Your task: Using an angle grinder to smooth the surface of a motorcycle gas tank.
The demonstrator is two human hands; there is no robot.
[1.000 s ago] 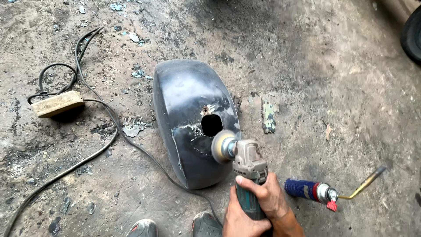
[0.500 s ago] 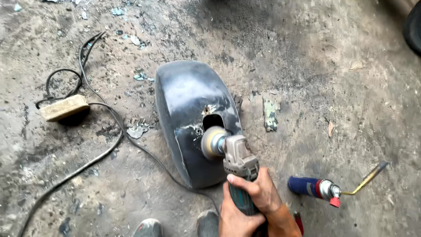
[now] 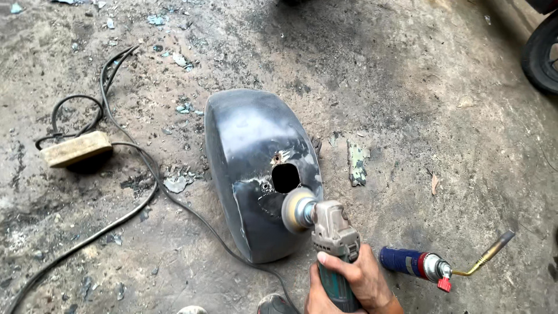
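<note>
Rough, stained concrete ground [image 3: 407,87] fills the view, littered with paint flakes and small debris. At centre lies a dark curved metal fender [image 3: 250,157], dome side up, with a ragged hole [image 3: 286,177] and bare scraped metal around it. Low in the frame, right of centre, a hand [image 3: 354,282] is wrapped fully closed around the body of an angle grinder [image 3: 331,232]; which hand it is cannot be told for sure, though it looks like the right, and no second hand shows. The grinder's round disc [image 3: 293,210] now sits against the fender just below the hole, where half a second ago it was beside the hole's lower edge and a second ago off to the hole's right. The disc has thus slid down and inward over the bare patch, so the scraped area below the opening is what is being worked.

A black cable [image 3: 133,200] runs from the lower left to a wooden block [image 3: 75,149] at the left. A blue gas torch [image 3: 418,264] with a brass nozzle lies on the ground at lower right, just beside the hand but apart from it. A dark tyre [image 3: 543,52] shows at the upper right edge.
</note>
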